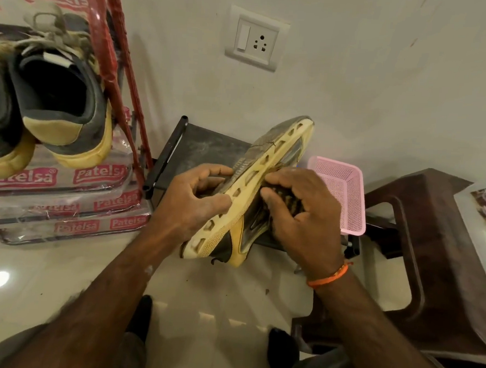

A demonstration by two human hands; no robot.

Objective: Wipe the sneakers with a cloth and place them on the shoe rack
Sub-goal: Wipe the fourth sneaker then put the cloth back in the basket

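Wiping underway: left hand [200, 194] gripping sneaker [260, 185] sole-up over the floor, right hand [297, 207] clutching cloth [287, 200] against its side, two sneakers [62, 101] already sitting on shoe rack [112, 70], this one probably remaining.

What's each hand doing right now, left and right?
Left hand: grips the sneaker, which is turned sole up, thumb over its sole edge.
Right hand: holds a dark cloth bunched against the sneaker's side.
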